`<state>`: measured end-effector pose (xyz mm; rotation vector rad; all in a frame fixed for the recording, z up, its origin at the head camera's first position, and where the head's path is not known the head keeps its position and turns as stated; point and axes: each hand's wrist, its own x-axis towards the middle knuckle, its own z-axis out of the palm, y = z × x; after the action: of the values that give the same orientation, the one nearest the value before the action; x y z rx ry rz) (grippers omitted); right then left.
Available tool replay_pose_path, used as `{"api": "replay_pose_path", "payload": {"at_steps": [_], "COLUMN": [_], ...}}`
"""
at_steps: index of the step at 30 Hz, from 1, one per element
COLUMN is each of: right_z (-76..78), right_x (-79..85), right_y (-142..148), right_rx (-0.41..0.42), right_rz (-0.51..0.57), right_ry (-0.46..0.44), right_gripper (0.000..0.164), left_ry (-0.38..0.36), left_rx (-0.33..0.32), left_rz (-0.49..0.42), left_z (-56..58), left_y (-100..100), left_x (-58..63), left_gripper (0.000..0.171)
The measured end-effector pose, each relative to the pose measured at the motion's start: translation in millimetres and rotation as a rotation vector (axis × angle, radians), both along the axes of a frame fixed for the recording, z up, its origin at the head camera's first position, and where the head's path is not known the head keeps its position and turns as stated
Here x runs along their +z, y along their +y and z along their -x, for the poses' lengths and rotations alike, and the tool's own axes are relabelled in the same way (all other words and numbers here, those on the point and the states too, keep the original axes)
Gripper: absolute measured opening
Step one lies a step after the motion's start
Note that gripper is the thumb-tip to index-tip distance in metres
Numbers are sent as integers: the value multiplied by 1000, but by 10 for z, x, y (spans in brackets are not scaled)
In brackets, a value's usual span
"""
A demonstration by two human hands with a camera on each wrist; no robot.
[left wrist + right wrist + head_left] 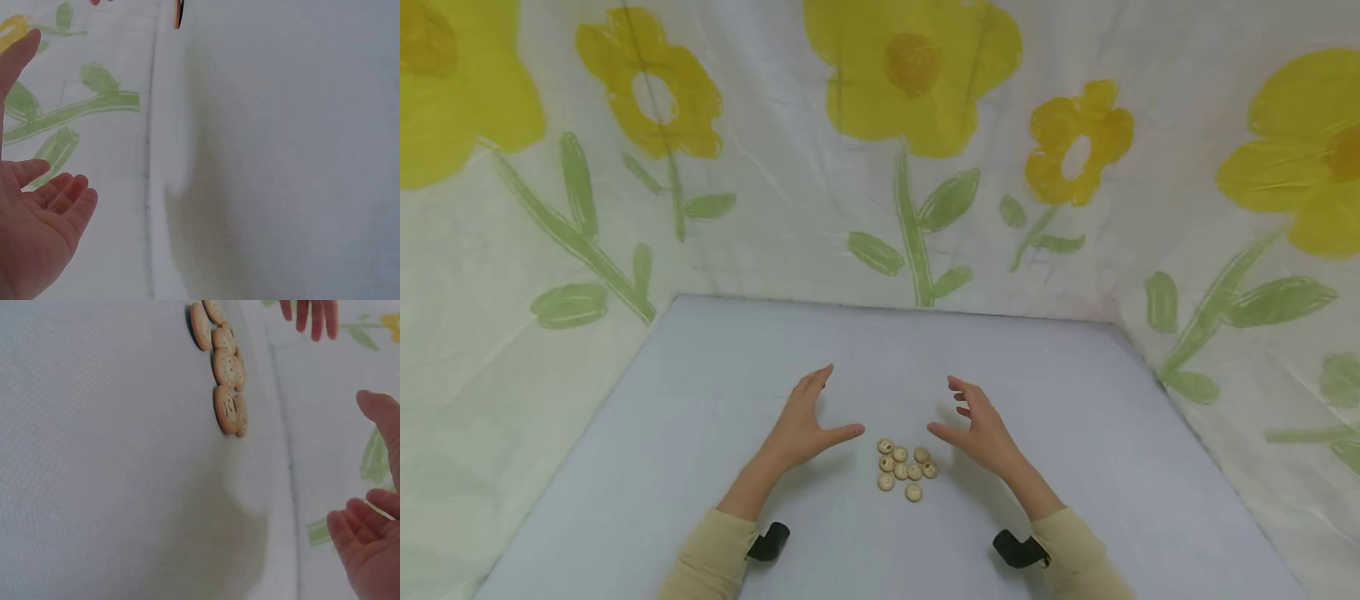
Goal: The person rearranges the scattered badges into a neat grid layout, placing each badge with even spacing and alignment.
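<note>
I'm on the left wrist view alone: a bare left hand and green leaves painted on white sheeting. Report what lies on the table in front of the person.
Observer: The head view shows a cluster of small round beige discs on the flat pale grey table.

Operator: Tell me what is on the person's right of that cluster.

Observer: The person's bare right hand, in a beige sleeve, hovers above the table and holds nothing.

Operator: Now give me some detail of the discs' surfaces.

Observer: The right wrist view shows dark markings on some of them.
</note>
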<state>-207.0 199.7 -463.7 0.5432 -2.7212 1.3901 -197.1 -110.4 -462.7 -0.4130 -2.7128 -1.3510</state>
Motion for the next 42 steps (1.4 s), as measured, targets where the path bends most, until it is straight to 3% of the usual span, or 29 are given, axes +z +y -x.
{"api": "replay_pose_path", "payload": {"at_steps": [11, 20, 30, 37, 42], "right_z": [-50, -137, -231, -300, -353], "right_x": [-21, -75, -161, -225, -265], "right_y": [-13, -37, -54, -49, -69], "right_rx": [77, 147, 229, 298, 348], "right_rz": [2, -7, -32, -5, -8], "right_ry": [-26, -62, -52, -44, 14], "right_gripper": [73, 61, 48, 38, 35], "left_ry": [37, 29, 15, 32, 29], "left_rx": [-96, -187, -260, -343, -416], "left_rz": [-100, -122, -37, -3, 46], "left_z": [-55, -128, -228, -296, -314], "left_y": [100, 177, 216, 271, 322], "left_x": [-49, -54, -71, -117, -158], "left_gripper": [91, 78, 71, 54, 41]}}
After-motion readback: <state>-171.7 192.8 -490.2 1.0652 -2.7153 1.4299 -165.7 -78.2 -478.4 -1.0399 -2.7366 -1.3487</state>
